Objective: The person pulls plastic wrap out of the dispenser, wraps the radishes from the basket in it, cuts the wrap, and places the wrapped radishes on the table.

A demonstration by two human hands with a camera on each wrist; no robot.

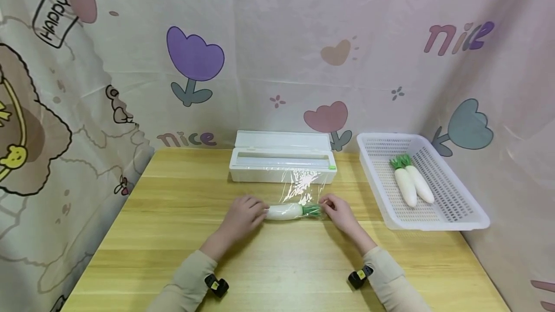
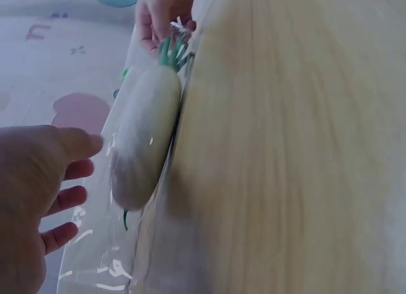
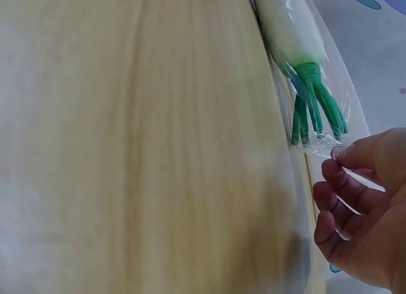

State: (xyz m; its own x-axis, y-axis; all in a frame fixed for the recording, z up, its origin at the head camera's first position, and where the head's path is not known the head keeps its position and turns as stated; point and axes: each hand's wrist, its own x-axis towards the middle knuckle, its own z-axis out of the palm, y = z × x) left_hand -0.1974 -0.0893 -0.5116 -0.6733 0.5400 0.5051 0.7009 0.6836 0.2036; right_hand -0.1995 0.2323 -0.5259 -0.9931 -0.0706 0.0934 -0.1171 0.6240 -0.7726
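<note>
A white radish (image 1: 284, 212) with green leaf stubs lies sideways on the table under clear plastic wrap (image 1: 299, 189). The film stretches back from it to the white wrap dispenser (image 1: 284, 175), whose lid stands raised. My left hand (image 1: 244, 214) is at the radish's root end. In the left wrist view, the left fingers (image 2: 75, 199) are spread slightly apart beside the wrapped radish, with a small gap and nothing visibly gripped. At the leafy end, my right hand (image 1: 340, 213) pinches the film's edge between thumb and forefinger, just beyond the green stubs (image 3: 314, 107).
A white perforated basket (image 1: 455, 191) stands on the right with two more white radishes (image 1: 412, 184) inside. The wooden table (image 1: 286, 273) ends at a printed cloth backdrop (image 1: 269, 61) behind and at the sides. A green tab (image 1: 332, 167) sits on the dispenser's right end.
</note>
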